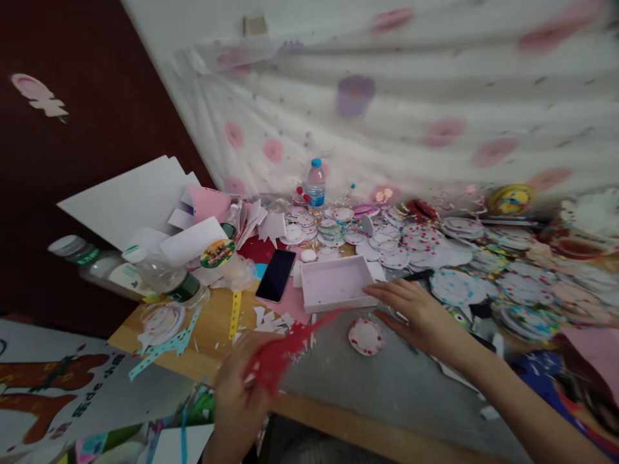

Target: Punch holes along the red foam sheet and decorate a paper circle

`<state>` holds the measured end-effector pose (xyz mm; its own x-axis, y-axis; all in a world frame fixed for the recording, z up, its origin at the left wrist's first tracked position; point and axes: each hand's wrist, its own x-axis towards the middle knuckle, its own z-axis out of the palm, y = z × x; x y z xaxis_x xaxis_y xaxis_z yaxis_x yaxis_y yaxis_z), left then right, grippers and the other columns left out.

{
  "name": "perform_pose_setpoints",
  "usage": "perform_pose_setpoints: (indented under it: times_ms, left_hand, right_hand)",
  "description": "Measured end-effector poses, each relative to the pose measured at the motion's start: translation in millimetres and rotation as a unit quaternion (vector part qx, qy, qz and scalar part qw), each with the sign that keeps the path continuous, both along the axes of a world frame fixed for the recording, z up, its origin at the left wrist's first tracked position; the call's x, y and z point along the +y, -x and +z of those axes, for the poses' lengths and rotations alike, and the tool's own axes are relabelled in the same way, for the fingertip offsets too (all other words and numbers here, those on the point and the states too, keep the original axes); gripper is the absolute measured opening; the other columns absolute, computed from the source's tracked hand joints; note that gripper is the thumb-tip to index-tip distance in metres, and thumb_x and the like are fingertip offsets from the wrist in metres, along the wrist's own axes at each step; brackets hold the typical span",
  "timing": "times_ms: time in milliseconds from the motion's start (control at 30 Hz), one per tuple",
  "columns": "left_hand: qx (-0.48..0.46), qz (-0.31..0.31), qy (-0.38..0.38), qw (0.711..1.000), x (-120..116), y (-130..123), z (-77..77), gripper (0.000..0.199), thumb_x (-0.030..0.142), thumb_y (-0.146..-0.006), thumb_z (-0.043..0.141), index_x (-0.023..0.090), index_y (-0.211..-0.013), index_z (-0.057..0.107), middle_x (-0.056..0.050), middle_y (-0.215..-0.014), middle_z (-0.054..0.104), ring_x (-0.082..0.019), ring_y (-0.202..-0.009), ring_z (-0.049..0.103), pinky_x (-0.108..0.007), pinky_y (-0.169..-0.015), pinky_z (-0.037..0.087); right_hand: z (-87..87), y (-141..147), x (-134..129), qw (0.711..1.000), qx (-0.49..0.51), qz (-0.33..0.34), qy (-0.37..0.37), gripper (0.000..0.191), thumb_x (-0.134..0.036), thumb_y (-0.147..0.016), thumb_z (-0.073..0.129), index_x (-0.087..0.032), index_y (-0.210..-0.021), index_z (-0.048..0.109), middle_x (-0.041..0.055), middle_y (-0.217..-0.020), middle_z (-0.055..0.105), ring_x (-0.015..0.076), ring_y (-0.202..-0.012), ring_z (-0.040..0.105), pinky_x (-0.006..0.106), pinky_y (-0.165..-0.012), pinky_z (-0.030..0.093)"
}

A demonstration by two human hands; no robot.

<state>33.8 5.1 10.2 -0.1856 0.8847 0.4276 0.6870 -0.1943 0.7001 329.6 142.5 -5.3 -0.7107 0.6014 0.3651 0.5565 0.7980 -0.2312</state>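
Observation:
Close to the table's front edge, my left hand (242, 386) grips a piece of red paper (283, 354), blurred by motion, with a thin strip reaching right. My right hand (403, 309) has its fingers apart, palm down, beside the right corner of a shallow white box (333, 283); nothing shows in its grasp. A small round disc with red dots (366, 336) lies on the grey mat (387, 386), just below and left of my right hand. White paper scraps (271, 319) are scattered left of the box.
A black phone (276, 276) lies left of the box. Many decorated paper discs (425, 238) cover the back and right. A blue-capped bottle (316, 183) stands near the curtain. More bottles (169, 277) lean at the left. A yellow strip (235, 315) lies on the wood.

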Motion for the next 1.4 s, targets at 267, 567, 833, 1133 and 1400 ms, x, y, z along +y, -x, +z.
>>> perform_pose_setpoints:
  times_ms: [267,567,833,1133,1400]
  left_hand:
    - [-0.377,0.315,0.142,0.859,-43.8,6.2,-25.6,0.058,0.053,-0.066,0.075,0.02,-0.113,0.064,-0.005,-0.114,0.07,-0.029,-0.108,0.063,-0.041,-0.097,0.05]
    - [-0.404,0.141,0.268,0.863,-36.3,-17.3,-51.6,0.062,0.048,-0.067,0.077,0.021,-0.119,0.056,-0.008,-0.123,0.065,-0.027,-0.115,0.06,-0.036,-0.094,0.052]
    - [-0.327,0.091,0.305,0.89,-18.7,-24.8,-59.4,0.062,0.049,-0.064,0.075,0.017,-0.115,0.06,-0.011,-0.113,0.069,-0.031,-0.113,0.061,-0.042,-0.096,0.05]
    - [-0.314,0.088,0.316,0.891,-25.2,-31.9,-69.5,0.057,0.047,-0.07,0.073,0.019,-0.118,0.059,-0.01,-0.117,0.067,-0.031,-0.119,0.057,-0.043,-0.102,0.046]
    - [-0.294,0.078,0.322,0.897,-19.7,-27.5,-75.4,0.062,0.048,-0.065,0.076,0.018,-0.117,0.059,-0.011,-0.116,0.067,-0.033,-0.122,0.054,-0.045,-0.104,0.044]
  right_hand:
    - [-33.5,29.2,47.8,0.998,-0.007,-0.044,0.04,0.017,-0.018,-0.091,0.05,-0.015,-0.087,0.066,0.0098,-0.083,0.067,0.0225,-0.083,0.063,0.033,-0.072,0.049]
    - [-8.2,-2.4,-4.1,0.99,0.108,-0.06,0.068,0.032,-0.03,-0.088,0.057,-0.02,-0.118,0.053,0.0114,-0.111,0.063,0.0242,-0.103,0.058,0.04,-0.088,0.046]
    - [-39.6,-0.9,-45.1,0.988,0.013,-0.111,0.106,0.04,-0.027,-0.084,0.061,-0.018,-0.121,0.051,0.0114,-0.109,0.067,0.0281,-0.101,0.06,0.044,-0.084,0.046]
    - [-36.1,1.8,-36.4,0.984,0.008,-0.138,0.116,0.018,-0.021,-0.089,0.053,-0.025,-0.105,0.06,0.0072,-0.096,0.069,0.0252,-0.092,0.063,0.04,-0.079,0.047]
    - [-33.7,4.3,-31.5,0.987,0.009,-0.12,0.109,0.017,-0.026,-0.092,0.052,-0.026,-0.079,0.064,0.0044,-0.08,0.066,0.0219,-0.078,0.062,0.038,-0.07,0.047]
